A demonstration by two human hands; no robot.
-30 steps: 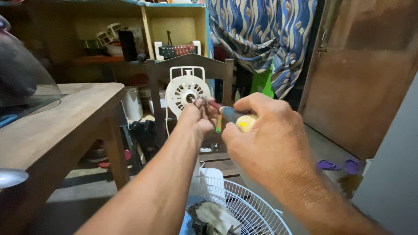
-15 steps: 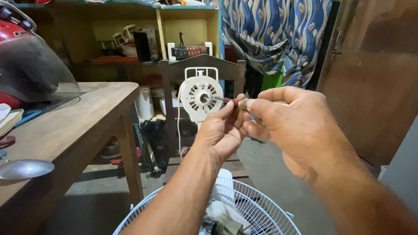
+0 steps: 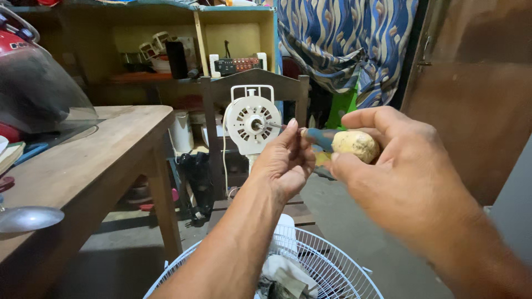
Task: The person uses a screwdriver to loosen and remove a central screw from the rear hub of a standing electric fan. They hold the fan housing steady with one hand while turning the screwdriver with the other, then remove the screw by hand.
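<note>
Cluttered workshop room: a wooden tabletop (image 3: 83, 166) at left, yellow shelving (image 3: 166, 50) behind, a white fan guard (image 3: 310, 266) low in the foreground. Right hand (image 3: 410, 182) is clenched on a screwdriver (image 3: 343, 143) with a yellowish grip; its long axis runs leftward and away, toward the white fan motor housing (image 3: 252, 123). Left hand (image 3: 285, 163), the nearer to the housing, pinches the shaft just short of the hub. Against the frame half a second earlier, both hands sit slightly lower and the grip shows more plainly.

Workshop surroundings
A wooden table (image 3: 105, 160) stood left; a red helmet (image 3: 33, 83) rested on it, shelves (image 3: 166, 50) behind.
</note>
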